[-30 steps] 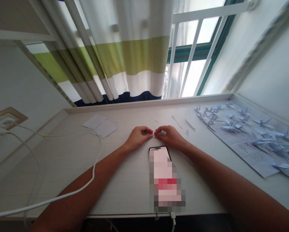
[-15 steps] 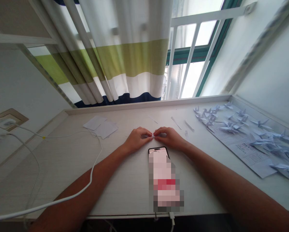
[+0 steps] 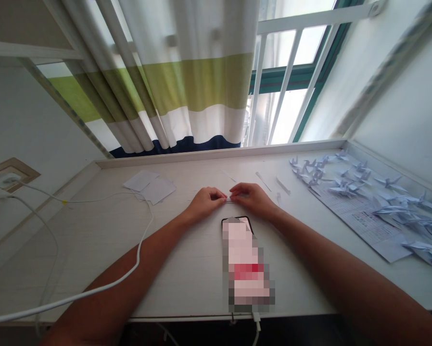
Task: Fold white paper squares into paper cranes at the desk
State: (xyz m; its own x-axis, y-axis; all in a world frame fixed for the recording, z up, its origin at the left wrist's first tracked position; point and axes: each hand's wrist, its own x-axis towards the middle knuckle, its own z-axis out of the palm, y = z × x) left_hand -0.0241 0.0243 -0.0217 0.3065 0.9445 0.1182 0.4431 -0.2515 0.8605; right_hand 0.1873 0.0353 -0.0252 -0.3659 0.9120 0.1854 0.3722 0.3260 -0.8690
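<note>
My left hand and my right hand meet at the middle of the white desk. Their fingertips pinch opposite ends of a small, narrow white paper strip. A smartphone, its screen pixelated, lies just below my hands and touches neither. Its charging cable runs off the near desk edge. Between my fingers, the strip's exact shape is too small to tell.
Several paper cranes stand on a printed sheet at the right. Thin paper strips lie beyond my hands, and cut paper squares lie at the back left. A white cable crosses my left forearm.
My hands have drawn slightly apart, and more of the paper strip shows between them. The view has shifted a little.
</note>
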